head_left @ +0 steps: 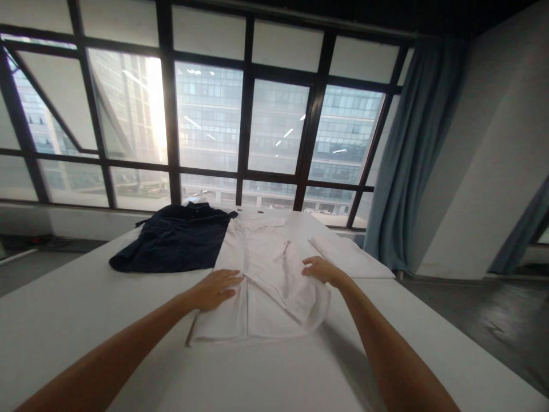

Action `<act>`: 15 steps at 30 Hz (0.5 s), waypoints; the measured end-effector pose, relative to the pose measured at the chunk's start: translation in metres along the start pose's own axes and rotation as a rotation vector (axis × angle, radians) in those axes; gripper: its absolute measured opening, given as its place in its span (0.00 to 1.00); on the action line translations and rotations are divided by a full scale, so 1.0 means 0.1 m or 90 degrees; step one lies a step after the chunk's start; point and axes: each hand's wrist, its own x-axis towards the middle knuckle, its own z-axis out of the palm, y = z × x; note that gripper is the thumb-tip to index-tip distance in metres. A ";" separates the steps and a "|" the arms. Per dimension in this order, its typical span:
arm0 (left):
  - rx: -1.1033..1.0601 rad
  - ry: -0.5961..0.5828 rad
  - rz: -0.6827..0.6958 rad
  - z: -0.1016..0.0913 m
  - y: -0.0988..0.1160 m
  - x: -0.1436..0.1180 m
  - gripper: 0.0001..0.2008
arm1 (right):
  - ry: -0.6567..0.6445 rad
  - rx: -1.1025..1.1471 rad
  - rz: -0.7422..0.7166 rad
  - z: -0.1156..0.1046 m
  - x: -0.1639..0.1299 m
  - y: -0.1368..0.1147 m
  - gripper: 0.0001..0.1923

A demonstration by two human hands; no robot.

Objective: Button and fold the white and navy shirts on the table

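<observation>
A white shirt [261, 269] lies spread on a white table [86, 320], its collar toward the window and part of it folded over. My left hand [217, 289] rests flat on the shirt's left edge, fingers together and pointing right. My right hand [321, 270] lies on the shirt's right side where the fabric is folded inward; I cannot tell if it pinches the cloth. A dark navy shirt [174, 240] lies flat just left of the white one, touching it.
A folded white cloth [349, 257] sits on the table's right side beyond my right hand. Large dark-framed windows [240, 126] fill the far wall. A blue-grey curtain [407, 160] hangs at the right. The table's right edge drops to a dark floor [493, 320].
</observation>
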 end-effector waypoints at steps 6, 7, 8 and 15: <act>-0.004 0.071 0.060 -0.14 0.11 0.14 0.10 | -0.030 0.056 -0.005 0.23 -0.05 -0.21 0.15; -0.013 0.101 0.050 -0.15 0.14 0.16 0.10 | -0.027 0.060 0.001 0.24 -0.06 -0.23 0.15; -0.023 0.128 0.039 -0.15 0.16 0.18 0.10 | -0.023 0.065 0.005 0.24 -0.06 -0.24 0.15; -0.064 0.076 0.033 0.01 0.11 0.17 0.15 | 0.047 0.062 -0.038 0.34 -0.14 -0.37 0.20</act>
